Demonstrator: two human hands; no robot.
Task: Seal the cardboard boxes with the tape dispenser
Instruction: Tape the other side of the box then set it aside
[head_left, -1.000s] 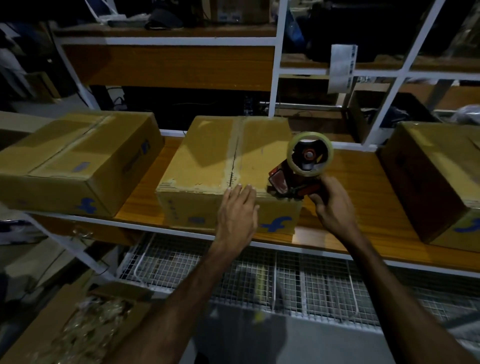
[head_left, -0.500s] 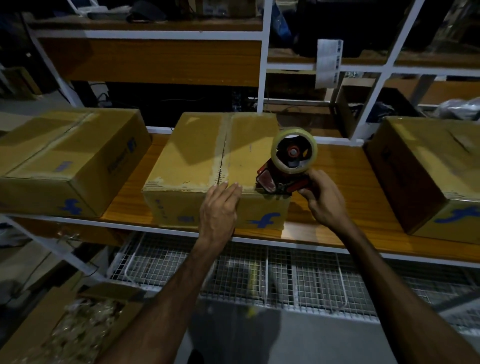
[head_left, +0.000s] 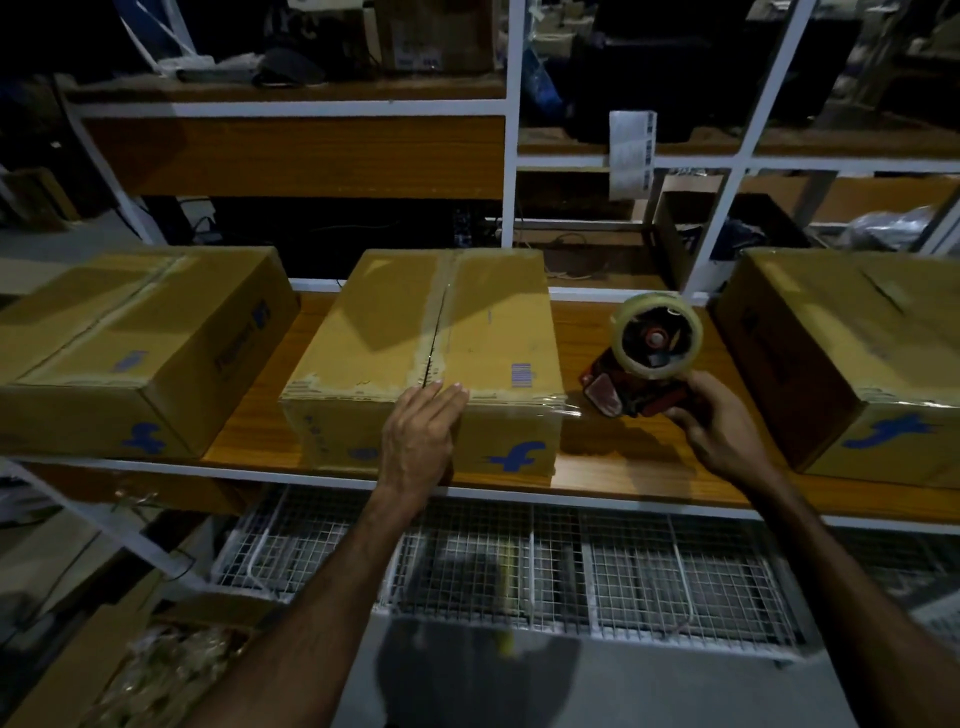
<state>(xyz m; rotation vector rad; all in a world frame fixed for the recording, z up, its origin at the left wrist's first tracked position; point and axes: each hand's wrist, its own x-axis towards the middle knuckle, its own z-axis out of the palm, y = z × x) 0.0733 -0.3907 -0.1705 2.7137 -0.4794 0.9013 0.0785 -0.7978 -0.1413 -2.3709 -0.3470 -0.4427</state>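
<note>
A cardboard box (head_left: 363, 332) with a blue logo stands in the middle of the wooden shelf (head_left: 613, 462), its top seam running away from me. My left hand (head_left: 421, 436) lies flat on its near top edge, fingers straight, at the seam. My right hand (head_left: 711, 421) grips the handle of a red tape dispenser (head_left: 639, 364) with a clear tape roll, just right of the box. A strip of clear tape stretches from the dispenser along the box's near top edge.
A second box (head_left: 130, 338) sits to the left and a third box (head_left: 857, 353) to the right on the same shelf. White rack posts (head_left: 511, 130) rise behind. A wire mesh rack (head_left: 571, 571) lies below, and an open carton (head_left: 130, 675) at the lower left.
My right hand has pulled the dispenser to the right, off the box's near corner, drawing tape along the front top edge. My left hand stays pressed at the seam.
</note>
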